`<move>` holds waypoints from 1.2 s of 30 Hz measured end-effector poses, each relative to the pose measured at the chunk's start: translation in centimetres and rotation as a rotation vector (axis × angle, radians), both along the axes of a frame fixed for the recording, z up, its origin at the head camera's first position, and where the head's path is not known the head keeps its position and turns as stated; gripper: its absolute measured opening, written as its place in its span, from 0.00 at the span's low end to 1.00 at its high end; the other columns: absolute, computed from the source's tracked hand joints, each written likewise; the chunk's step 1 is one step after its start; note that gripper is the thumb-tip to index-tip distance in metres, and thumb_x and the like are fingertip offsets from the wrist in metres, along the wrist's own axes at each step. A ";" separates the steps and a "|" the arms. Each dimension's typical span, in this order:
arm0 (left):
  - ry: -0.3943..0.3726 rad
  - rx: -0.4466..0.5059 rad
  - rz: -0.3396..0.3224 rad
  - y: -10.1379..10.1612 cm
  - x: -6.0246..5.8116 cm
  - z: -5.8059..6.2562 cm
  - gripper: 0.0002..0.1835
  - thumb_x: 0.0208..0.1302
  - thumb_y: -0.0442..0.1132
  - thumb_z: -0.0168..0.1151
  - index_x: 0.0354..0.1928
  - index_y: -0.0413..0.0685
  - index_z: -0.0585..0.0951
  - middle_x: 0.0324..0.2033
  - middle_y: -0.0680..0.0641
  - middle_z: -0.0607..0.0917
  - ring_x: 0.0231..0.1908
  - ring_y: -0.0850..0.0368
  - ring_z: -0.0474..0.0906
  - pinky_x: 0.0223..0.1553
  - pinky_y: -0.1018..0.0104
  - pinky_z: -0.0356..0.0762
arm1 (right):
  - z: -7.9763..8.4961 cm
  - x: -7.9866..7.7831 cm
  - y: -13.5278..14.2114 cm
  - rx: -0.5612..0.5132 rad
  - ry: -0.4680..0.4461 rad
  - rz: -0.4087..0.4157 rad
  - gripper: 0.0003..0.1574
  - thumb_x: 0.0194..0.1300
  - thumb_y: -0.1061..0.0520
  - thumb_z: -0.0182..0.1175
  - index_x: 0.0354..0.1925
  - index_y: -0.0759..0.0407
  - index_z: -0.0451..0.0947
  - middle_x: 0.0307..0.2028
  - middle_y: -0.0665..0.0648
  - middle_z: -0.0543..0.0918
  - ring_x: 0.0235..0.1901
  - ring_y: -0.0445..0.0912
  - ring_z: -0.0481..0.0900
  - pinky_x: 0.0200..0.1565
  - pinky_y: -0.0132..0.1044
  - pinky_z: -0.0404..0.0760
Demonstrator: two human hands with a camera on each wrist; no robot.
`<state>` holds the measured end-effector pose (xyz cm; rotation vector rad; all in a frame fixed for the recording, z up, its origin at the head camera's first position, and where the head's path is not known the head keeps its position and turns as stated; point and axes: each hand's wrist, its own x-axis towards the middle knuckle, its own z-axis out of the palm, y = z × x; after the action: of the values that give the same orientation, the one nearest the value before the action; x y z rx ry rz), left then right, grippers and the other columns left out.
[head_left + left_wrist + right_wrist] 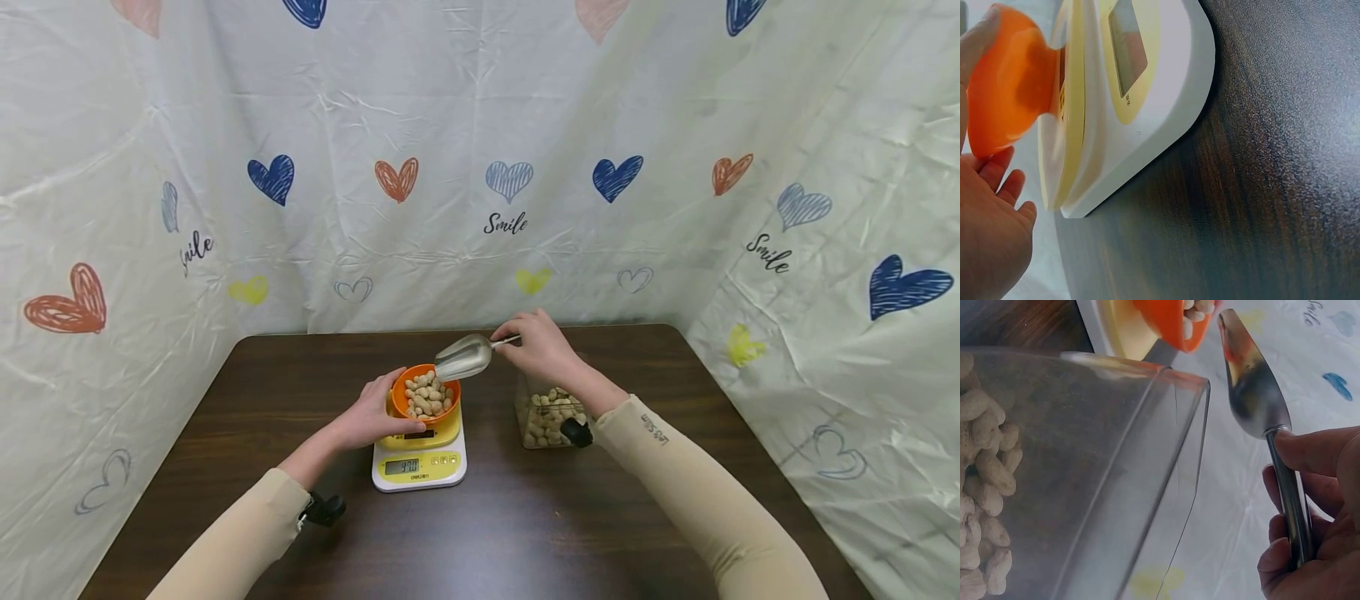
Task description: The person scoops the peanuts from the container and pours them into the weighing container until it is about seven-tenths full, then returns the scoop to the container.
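Note:
An orange bowl (395,398) full of peanuts (429,395) stands on a yellow and white kitchen scale (420,471). My left hand (377,410) holds the bowl by its side, thumb at the near rim and fingers round the far side; the left wrist view shows the bowl (1019,81) from low down. In my right hand (537,343) is the handle of a metal scoop (463,358), whose tip hangs over the bowl's right rim. No peanuts show in the scoop (1257,394). The scale's display reads roughly 97.0, hard to make out.
A clear plastic container (522,417) of peanuts (553,417) stands right of the scale, partly under my right forearm. Its wall (1147,456) fills much of the right wrist view. The dark wooden table (487,542) ends at a white curtain (435,275) printed with hearts.

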<state>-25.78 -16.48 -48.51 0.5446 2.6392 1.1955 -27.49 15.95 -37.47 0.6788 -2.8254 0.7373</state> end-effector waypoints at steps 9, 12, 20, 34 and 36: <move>-0.013 -0.009 0.007 0.1 0.1 0.0 0.61 0.50 0.63 0.78 0.79 0.48 0.56 0.69 0.42 0.66 0.67 0.43 0.57 0.64 0.37 0.66 | 0.3 0.2 1.1 -0.019 0.047 0.007 0.10 0.70 0.54 0.68 0.48 0.52 0.89 0.47 0.52 0.86 0.49 0.53 0.72 0.52 0.47 0.70; -0.014 -0.007 0.007 0.1 0.1 0.0 0.61 0.50 0.64 0.77 0.79 0.48 0.56 0.69 0.41 0.66 0.67 0.42 0.57 0.64 0.36 0.66 | 0.6 0.6 1.9 -0.031 0.075 0.011 0.11 0.70 0.54 0.68 0.49 0.52 0.89 0.47 0.51 0.86 0.47 0.52 0.71 0.50 0.47 0.70; -0.015 -0.010 0.010 0.0 0.0 -0.2 0.62 0.50 0.65 0.77 0.79 0.48 0.55 0.71 0.41 0.64 0.68 0.42 0.57 0.65 0.34 0.64 | 2.2 2.2 6.1 -0.057 0.162 0.010 0.12 0.68 0.56 0.70 0.50 0.51 0.87 0.49 0.50 0.85 0.48 0.50 0.71 0.50 0.49 0.70; -0.008 -0.013 0.001 0.0 0.1 -0.1 0.61 0.52 0.63 0.77 0.80 0.47 0.54 0.71 0.40 0.64 0.67 0.41 0.58 0.64 0.34 0.66 | 4.3 3.8 13.6 0.022 0.339 0.001 0.11 0.61 0.62 0.74 0.43 0.52 0.90 0.42 0.52 0.87 0.44 0.49 0.69 0.44 0.46 0.65; -0.005 -0.011 -0.002 0.0 0.0 -0.1 0.61 0.52 0.63 0.77 0.79 0.46 0.55 0.71 0.40 0.64 0.68 0.41 0.58 0.64 0.34 0.66 | 4.4 3.8 14.0 0.047 0.347 0.014 0.11 0.59 0.63 0.75 0.41 0.53 0.90 0.41 0.53 0.87 0.44 0.50 0.69 0.44 0.46 0.65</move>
<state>-25.76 -16.47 -48.65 0.5415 2.6387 1.1800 -23.69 29.97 -33.06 0.7523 -2.5289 0.4991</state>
